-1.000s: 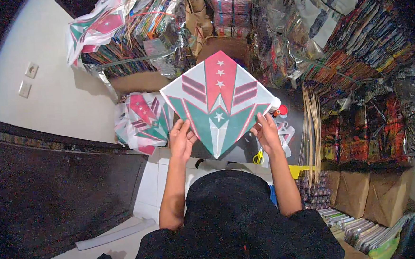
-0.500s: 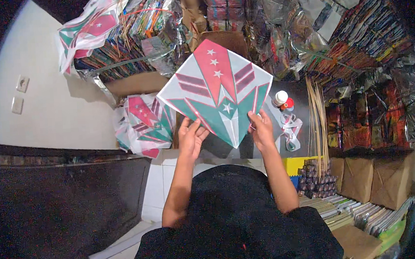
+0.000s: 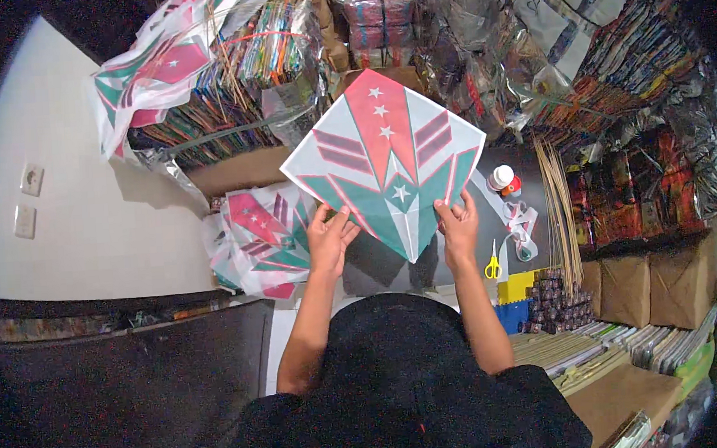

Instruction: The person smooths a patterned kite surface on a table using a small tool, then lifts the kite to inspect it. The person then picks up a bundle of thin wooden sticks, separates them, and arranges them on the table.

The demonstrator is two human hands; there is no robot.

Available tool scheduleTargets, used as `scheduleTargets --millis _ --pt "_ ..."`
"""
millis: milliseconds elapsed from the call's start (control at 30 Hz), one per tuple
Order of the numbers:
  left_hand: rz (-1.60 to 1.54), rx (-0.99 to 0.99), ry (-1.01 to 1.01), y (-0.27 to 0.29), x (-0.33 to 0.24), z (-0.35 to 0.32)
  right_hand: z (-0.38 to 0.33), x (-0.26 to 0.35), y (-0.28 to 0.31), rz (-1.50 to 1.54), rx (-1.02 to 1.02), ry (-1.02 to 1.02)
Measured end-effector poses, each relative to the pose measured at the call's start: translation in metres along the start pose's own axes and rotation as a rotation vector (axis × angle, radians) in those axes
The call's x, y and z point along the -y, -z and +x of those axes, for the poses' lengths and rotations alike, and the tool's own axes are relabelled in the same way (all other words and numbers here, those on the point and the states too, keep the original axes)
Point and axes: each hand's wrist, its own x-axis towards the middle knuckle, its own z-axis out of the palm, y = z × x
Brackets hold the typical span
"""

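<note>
Stacks of wrapped kites [image 3: 227, 92] fill the shelves beyond the grip, far from both hands. The kite [image 3: 385, 161] itself is held up flat in front of the person, face toward the camera, probably so the whole printed side can be looked over at once. It stands on a corner like a diamond: the red band with three stars runs up to the top corner, the green point aims down between the hands, so its long axis reads as near vertical, tipped slightly left at the top. A pile of like kites [image 3: 261, 238] lies just left of the grip. The left hand [image 3: 329, 240] pinches the lower left edge; the right hand [image 3: 458, 228] pinches the lower right edge. Yellow scissors [image 3: 492, 267] lie just right of the right hand.
</note>
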Motion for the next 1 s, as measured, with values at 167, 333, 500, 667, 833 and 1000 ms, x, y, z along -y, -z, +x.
scheduleTargets --millis 167,333,500,667,833,1000 --pt "-0.006 -0.022 -0.036 -0.006 -0.015 0.0 -0.024 0.02 -0.029 0.126 -0.001 -0.087" --pt "-0.042 0.005 -0.074 -0.016 -0.026 0.005 -0.042 0.019 -0.023 0.101 0.243 -0.163" --pt "-0.073 0.062 -0.15 -0.022 -0.03 0.008 -0.051 0.028 -0.026 0.164 0.306 -0.145" --pt "-0.105 0.095 -0.197 -0.039 -0.048 -0.002 -0.051 0.048 -0.033 0.201 0.288 -0.13" --pt "-0.156 0.166 -0.266 -0.043 -0.07 -0.007 -0.046 0.056 -0.048 0.234 0.261 -0.058" --pt "-0.176 0.07 -0.3 -0.048 -0.108 -0.011 -0.038 0.079 -0.073 0.238 0.371 -0.024"
